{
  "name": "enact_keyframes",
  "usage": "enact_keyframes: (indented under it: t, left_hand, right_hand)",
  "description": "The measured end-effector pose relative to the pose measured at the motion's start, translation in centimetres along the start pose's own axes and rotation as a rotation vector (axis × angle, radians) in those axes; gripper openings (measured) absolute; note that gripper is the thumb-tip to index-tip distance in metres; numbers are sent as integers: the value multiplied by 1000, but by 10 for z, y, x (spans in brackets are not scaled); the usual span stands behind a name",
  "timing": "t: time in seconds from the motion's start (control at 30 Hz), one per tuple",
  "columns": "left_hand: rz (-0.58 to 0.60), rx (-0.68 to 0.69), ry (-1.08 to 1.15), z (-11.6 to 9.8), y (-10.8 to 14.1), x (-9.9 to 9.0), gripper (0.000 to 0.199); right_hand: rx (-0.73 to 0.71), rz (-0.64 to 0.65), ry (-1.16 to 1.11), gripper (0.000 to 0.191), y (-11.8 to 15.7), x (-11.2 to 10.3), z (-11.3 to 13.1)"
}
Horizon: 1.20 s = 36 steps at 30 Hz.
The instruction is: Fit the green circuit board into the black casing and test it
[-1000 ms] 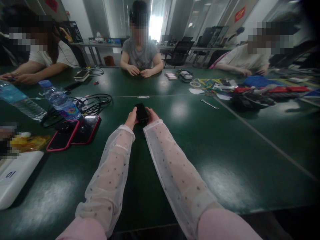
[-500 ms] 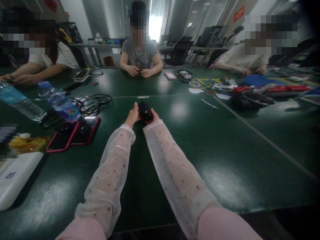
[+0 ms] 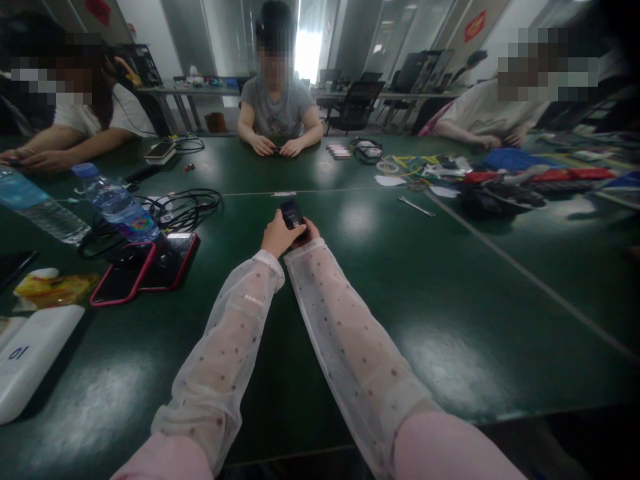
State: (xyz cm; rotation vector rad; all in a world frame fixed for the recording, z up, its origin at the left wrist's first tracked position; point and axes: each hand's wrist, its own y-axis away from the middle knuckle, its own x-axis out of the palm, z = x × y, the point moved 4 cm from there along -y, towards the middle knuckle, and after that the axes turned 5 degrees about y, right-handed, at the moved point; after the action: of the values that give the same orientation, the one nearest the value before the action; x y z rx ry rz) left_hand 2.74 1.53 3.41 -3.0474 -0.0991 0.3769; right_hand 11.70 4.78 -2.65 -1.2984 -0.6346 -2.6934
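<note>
Small dark object (image 3: 291, 212) showing black, boxy, finer detail too blurred to tell; far end pointing away from wearer, long axis tilting slightly leftward. Object sitting between both hands above green table (image 3: 450, 280); left hand (image 3: 280, 235) pinching near end, thumb lying across; right hand (image 3: 311, 231) cupping right side.
</note>
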Motion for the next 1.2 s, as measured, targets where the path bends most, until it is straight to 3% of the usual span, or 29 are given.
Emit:
enact_keyframes:
  t: [0.1,0.3,0.53,0.63,0.73,0.8,0.9,1.03,1.1,1.2]
  left_hand:
    - [-34,68,-263,-8,4,0,65]
    - [-64,72,-464,-12,6,-1,82]
    - [-104,124,-531,-25,15,0,82]
    - [-108,146,-479,-31,14,-3,76]
    - [-105,131,-306,-29,5,-9,70]
    - [-97,81,-65,-23,-4,-16,66]
    - [-69,-112,371,-8,-13,-27,48]
    - [112,-352,798,8,-10,-32,19]
    - [135,-388,940,16,-7,-33,27]
    - [69,-393,1068,33,-6,-31,53]
  right_hand:
    - [-4,15,22,40,2,2,0]
    - [-65,64,66,42,-2,3,-1]
    - [-82,122,82,35,-6,-3,-2]
    - [-93,85,4,34,-10,-4,-1]
    - [-66,1,-99,29,-15,-7,-1]
    - [-45,-36,-129,27,-19,-10,-2]
    - [-52,-7,-126,26,-23,-13,-1]
    - [-66,65,-121,31,-23,-10,-2]
    - [-91,66,-123,32,-20,-9,-1]
    - [-90,77,-119,33,-18,-7,-1]
